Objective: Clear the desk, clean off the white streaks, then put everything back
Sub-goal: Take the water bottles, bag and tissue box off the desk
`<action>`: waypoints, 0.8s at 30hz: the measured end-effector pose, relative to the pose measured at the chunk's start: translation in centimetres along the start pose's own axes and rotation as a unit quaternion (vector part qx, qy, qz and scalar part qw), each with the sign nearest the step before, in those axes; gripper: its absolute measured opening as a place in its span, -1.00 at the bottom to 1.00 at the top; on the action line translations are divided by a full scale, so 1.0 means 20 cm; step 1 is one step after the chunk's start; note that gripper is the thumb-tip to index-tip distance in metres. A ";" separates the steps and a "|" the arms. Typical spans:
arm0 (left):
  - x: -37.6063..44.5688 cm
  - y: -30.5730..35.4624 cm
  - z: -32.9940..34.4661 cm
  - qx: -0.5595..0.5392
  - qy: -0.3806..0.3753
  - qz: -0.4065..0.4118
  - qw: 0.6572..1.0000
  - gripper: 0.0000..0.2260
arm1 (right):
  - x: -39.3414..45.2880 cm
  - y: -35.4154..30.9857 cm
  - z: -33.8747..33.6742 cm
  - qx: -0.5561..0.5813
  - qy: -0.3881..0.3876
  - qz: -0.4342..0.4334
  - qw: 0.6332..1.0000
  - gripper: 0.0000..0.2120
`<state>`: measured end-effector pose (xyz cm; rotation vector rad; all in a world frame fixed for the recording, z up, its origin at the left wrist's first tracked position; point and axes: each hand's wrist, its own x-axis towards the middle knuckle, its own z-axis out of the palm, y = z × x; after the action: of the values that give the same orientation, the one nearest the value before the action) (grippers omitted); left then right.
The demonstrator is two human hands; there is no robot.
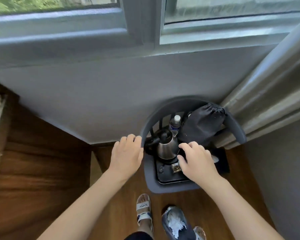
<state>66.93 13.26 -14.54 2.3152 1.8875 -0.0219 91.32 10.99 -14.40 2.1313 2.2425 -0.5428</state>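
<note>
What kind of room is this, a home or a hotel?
Probably a hotel or guest room, though I can't be sure. A steel kettle stands on a black tray with a water bottle behind it, all on a grey chair under a curtained window.

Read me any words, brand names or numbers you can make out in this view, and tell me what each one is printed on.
"SENMA" on the white strap of the sandal, reading upside down from this view.
The label on the water bottle on the chair has print, too small to read.
The black tray under the kettle bears small marks, too blurred to read.
No other text shows.
</note>
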 end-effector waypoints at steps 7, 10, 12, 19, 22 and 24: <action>-0.33 -0.29 -0.37 -0.034 0.013 -0.085 0.996 -0.70 | -0.12 -0.44 -0.22 0.028 0.005 -0.063 0.998 -0.65; -0.51 -0.33 -0.45 -0.059 0.035 -0.131 0.989 -0.65 | -0.18 -0.60 -0.25 0.024 -0.009 -0.109 0.994 -0.65; -0.65 -0.34 -0.49 -0.068 0.041 -0.164 0.983 -0.62 | -0.24 -0.69 -0.25 0.009 -0.016 -0.146 0.989 -0.63; -1.22 -0.30 -0.61 -0.086 0.029 -0.263 0.961 -0.59 | -0.53 -0.89 -0.27 0.012 -0.051 -0.246 0.968 -0.61; -1.42 -0.30 -0.67 -0.103 0.028 -0.298 0.949 -0.61 | -0.65 -0.98 -0.27 0.020 -0.062 -0.284 0.957 -0.61; -1.53 -0.31 -0.71 -0.107 0.035 -0.317 0.942 -0.61 | -0.72 -1.05 -0.29 0.023 -0.068 -0.306 0.949 -0.61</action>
<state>53.26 -13.49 2.14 1.5103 2.4438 0.1825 73.51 -1.89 -0.49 1.3176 2.8032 -0.7225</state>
